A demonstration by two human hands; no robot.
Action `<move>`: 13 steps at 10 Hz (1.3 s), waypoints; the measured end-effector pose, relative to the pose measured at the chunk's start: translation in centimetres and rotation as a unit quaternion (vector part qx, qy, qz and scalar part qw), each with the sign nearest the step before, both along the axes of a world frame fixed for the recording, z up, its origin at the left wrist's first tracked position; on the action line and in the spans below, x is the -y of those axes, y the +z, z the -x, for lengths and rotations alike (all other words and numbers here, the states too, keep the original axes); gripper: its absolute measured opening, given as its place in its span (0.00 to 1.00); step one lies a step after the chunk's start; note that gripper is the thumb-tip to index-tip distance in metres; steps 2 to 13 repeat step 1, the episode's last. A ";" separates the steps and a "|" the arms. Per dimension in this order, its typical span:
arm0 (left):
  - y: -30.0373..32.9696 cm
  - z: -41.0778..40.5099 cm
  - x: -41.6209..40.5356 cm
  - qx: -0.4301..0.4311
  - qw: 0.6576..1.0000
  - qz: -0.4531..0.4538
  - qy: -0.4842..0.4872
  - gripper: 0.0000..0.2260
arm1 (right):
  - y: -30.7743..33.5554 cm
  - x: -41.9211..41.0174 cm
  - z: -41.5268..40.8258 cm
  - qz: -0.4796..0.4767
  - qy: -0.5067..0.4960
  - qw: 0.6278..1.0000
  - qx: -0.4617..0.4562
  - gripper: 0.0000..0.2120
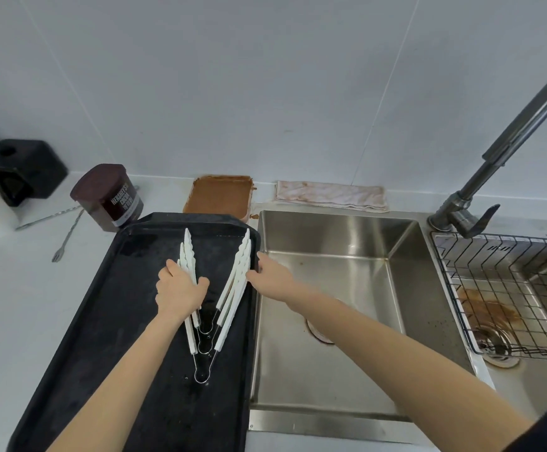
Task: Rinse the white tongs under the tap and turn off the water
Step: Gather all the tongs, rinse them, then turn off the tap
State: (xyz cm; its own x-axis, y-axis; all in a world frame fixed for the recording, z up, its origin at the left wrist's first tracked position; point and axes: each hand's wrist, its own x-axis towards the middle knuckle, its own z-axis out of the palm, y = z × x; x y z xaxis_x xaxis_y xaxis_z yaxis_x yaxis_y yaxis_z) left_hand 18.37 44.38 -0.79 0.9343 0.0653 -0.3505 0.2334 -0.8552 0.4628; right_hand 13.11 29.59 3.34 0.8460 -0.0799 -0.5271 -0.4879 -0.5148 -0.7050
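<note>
Several white tongs (233,288) lie nested in a V on a black tray (102,321) left of the sink, their wire loops pointing toward me. My left hand (180,288) is closed over their left arms. My right hand (270,272) touches the outer side of their right arms with fingers spread. The tap (510,138) arches up at the right, its lever (480,220) pointing down over a wire rack. No water shows at the spout, which is out of frame.
A steel sink basin (330,288) lies right of the tray. A wire rack (510,288) sits over a second, stained basin. A cocoa tub (109,194), a brown-coated container (220,195), a stained cloth (330,195), slim forks (66,236) and a black device (21,171) line the back.
</note>
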 end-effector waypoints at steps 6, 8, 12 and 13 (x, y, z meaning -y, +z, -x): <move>1.8 -0.7 1.3 0.034 0.999 -0.007 -0.027 0.34 | 1.7 1.6 0.2 0.067 0.007 0.997 0.038 0.24; 1.8 -0.7 1.3 0.034 0.999 -0.007 -0.027 0.34 | 1.7 1.6 0.2 0.067 0.007 0.997 0.038 0.24; 1.8 -0.7 1.3 0.034 0.999 -0.007 -0.027 0.34 | 1.7 1.6 0.2 0.067 0.007 0.997 0.038 0.24; 1.8 -0.7 1.3 0.034 0.999 -0.007 -0.027 0.34 | 1.7 1.6 0.2 0.067 0.007 0.997 0.038 0.24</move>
